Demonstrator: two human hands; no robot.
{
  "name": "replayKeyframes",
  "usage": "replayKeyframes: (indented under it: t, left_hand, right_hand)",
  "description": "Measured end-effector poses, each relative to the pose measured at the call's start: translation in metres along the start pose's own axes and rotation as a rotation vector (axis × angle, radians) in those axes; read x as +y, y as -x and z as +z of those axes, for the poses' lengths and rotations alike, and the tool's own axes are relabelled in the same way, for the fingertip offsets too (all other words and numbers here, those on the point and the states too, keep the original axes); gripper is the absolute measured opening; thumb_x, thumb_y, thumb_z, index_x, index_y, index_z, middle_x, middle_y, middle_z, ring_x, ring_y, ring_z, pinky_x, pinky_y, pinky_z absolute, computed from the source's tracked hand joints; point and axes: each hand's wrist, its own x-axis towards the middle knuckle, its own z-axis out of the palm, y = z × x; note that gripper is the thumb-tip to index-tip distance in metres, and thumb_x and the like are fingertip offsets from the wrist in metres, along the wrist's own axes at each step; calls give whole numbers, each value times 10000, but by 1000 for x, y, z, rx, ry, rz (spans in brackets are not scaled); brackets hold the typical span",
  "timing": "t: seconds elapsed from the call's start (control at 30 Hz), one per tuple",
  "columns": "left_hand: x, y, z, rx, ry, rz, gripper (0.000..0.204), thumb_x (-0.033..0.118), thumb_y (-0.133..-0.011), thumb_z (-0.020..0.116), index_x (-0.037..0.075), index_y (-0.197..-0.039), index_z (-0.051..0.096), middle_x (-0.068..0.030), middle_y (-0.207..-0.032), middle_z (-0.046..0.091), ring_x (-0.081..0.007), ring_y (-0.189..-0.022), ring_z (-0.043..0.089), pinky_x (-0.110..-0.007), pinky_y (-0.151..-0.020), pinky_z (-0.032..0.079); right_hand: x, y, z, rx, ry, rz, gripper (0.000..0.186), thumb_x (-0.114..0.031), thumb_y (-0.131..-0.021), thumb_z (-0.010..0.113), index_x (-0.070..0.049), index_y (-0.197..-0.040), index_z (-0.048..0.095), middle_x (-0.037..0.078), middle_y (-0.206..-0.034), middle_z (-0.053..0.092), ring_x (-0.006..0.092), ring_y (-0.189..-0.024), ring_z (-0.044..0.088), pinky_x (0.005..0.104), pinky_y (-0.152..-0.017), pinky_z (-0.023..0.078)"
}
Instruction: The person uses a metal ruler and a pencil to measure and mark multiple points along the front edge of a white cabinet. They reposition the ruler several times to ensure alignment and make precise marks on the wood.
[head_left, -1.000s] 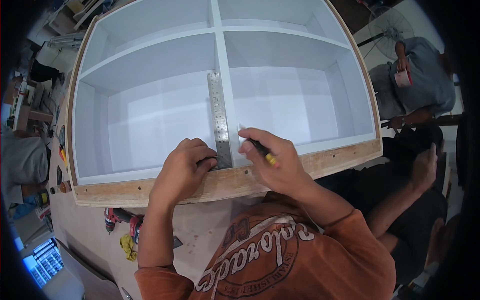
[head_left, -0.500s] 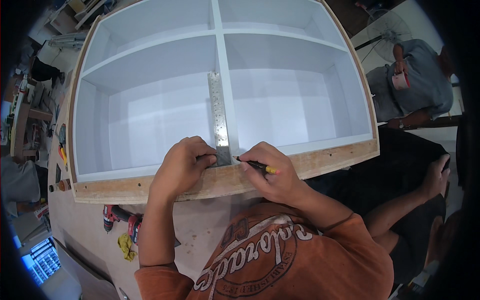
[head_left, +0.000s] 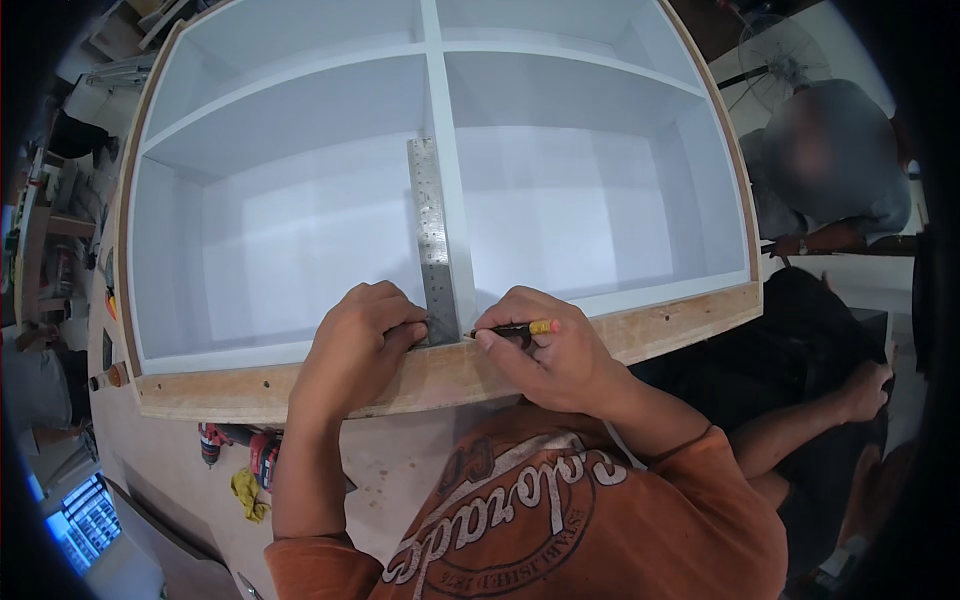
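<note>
A steel carpenter's square [head_left: 431,220] lies with its long blade along the left side of the white divider [head_left: 456,200] of a shallow white cabinet. My left hand [head_left: 365,335] is closed on the square's lower end at the cabinet's wooden front edge [head_left: 430,380]. In my right hand [head_left: 550,350] is a dark pencil with a yellow end [head_left: 520,328], gripped between thumb and fingers. Its tip meets the front edge just right of the square, where the divider ends. What the left fingers cover beneath them is hidden.
A red and black cordless drill [head_left: 263,457] and a yellow cloth [head_left: 248,494] lie on the worktable [head_left: 160,450] at the near left. A person [head_left: 830,160] in grey is at the right, near a standing fan [head_left: 785,60]. Another person's arm [head_left: 810,425] reaches in below.
My right hand and the pencil tip have moved slightly down onto the front edge. The pencil now lies flatter. The view has shifted a little; the left hand keeps its grip.
</note>
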Motion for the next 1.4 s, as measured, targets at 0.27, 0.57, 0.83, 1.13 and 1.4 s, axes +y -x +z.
replayKeyframes:
  t: [0.27, 0.57, 0.83, 1.13, 1.4]
  left_hand:
    - [-1, -2, 1, 13, 11, 25, 147, 14, -812, 762, 12, -955, 730, -100, -882, 653, -290, -856, 610, -391, -745, 494]
    - [-5, -4, 3, 14, 24, 77, 133, -4, -808, 745, 23, -933, 710, -99, -862, 625, -317, -838, 586, -407, -745, 486]
    - [-4, -3, 4, 19, 29, 83, 109, 9, -816, 731, 33, -917, 699, -103, -859, 608, -339, -845, 573, -422, -760, 486]
    - [-2, -1, 3, 12, 9, 29, 146, -6, -808, 745, 5, -951, 716, -111, -889, 650, -309, -882, 615, -395, -770, 502]
    - [0, 3, 5, 93, 43, 12, 132, 12, -822, 732, -1, -946, 689, -126, -897, 652, -339, -897, 620, -417, -791, 499]
  right_hand:
    - [10, -4, 7, 25, 125, -262, 144, 18, -872, 715, -17, -1004, 667, 110, -816, 627, 251, -693, 617, 336, -622, 481]
    - [7, -11, 5, -59, 73, -187, 123, 2, -870, 699, -34, -956, 618, 101, -819, 578, 292, -694, 589, 388, -630, 482]
    - [13, -11, 12, -17, 100, -276, 131, 1, -890, 686, -22, -983, 597, 108, -813, 561, 304, -699, 583, 382, -618, 477]
    - [13, -6, 0, -31, 21, -241, 115, 6, -929, 672, 0, -1041, 646, 116, -855, 635, 245, -718, 603, 330, -660, 497]
    - [23, 15, -1, 327, -141, -153, 154, -33, -965, 674, 41, -1099, 659, 139, -906, 670, 207, -752, 618, 292, -660, 493]
